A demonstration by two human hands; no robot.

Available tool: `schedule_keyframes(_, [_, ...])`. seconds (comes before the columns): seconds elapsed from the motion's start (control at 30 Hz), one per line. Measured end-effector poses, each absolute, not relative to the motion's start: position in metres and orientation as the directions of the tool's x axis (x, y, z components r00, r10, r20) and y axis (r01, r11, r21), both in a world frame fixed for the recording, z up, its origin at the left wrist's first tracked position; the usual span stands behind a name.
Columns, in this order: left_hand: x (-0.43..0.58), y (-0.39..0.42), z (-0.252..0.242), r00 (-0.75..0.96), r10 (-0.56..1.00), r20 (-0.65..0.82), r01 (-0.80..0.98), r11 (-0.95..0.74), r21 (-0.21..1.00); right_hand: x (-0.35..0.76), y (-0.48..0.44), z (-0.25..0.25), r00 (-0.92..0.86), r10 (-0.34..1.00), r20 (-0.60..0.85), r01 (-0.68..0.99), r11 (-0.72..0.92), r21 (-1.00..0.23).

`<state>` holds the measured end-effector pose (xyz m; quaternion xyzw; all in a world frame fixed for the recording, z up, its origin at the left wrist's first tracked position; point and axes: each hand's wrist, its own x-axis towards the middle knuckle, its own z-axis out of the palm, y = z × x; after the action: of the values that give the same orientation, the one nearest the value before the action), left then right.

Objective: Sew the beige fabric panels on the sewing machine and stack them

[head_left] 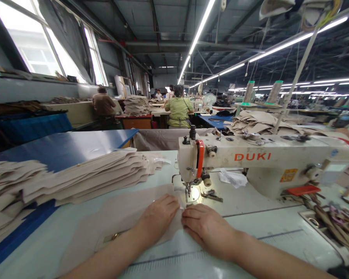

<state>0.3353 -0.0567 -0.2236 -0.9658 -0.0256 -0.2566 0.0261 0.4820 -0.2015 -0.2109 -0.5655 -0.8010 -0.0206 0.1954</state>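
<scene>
A beige fabric piece (99,219) lies flat on the pale table, its right edge just in front of the needle of a white sewing machine (279,155). My left hand (159,213) rests on that edge with its fingers bent and closed on the fabric. Close beside it, my right hand (208,226) has its fingers pressed together at the edge near a small whitish strip. The fingertips of both hands are partly hidden. A metal zipper or fitting (114,235) shows on the fabric by my left forearm.
Stacked beige fabric pieces (101,174) lie on the left. A crumpled white scrap (233,178) sits under the machine arm. At the right, a sunken tray (317,224) holds straps and metal rings. Thread cones (248,93) stand behind; a co-worker in green (178,106) sits ahead.
</scene>
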Motion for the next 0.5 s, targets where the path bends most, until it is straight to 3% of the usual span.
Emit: schedule_keyframes(0.5, [0.348, -0.059, -0.225, 0.904, -0.045, 0.424, 0.036, -0.983, -0.182, 0.486, -0.202, -0.227, -0.262, 0.84, 0.475, 0.892, 0.398, -0.212])
